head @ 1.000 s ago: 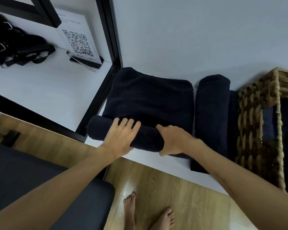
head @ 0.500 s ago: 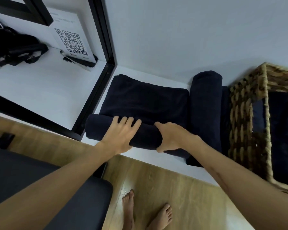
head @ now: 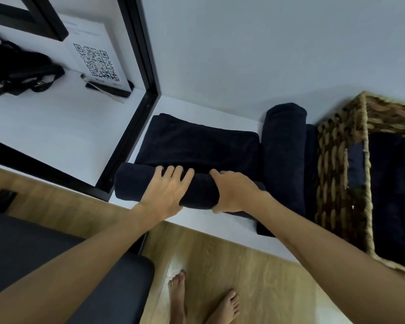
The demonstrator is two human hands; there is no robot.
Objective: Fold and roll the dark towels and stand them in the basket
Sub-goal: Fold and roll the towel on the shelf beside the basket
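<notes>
Both hands are down on the dark towel (head: 197, 146), which lies on the white shelf (head: 197, 220) with its near edge wound into a thick roll and its far part still flat. The left hand (head: 166, 190) lies across the top of the roll, fingers straight and slightly spread, palm pressing down. The right hand (head: 234, 192) is just beside it on the roll's right end, fingers curled over the top and thumb tucked under the near side, gripping the roll.

To the right, a finished rolled towel (head: 283, 148) lies on its side, running away from the person, touching the flat towel's right edge. Another dark folded piece (head: 311, 164) sits between that roll and the woven basket (head: 332, 174).

Now the basket: it stands at the right end of the shelf, open top in view, and its inside is filled with dark fabric (head: 393, 195). How many towels are in there, or whether they stand upright, I can't make out.

Off to the left, behind a black frame (head: 136, 118), a QR-code sign (head: 96, 61) and a black strapped bag (head: 17, 71) rest on a white surface. Bare feet (head: 178, 298) show on the wooden floor (head: 243, 265) below.
</notes>
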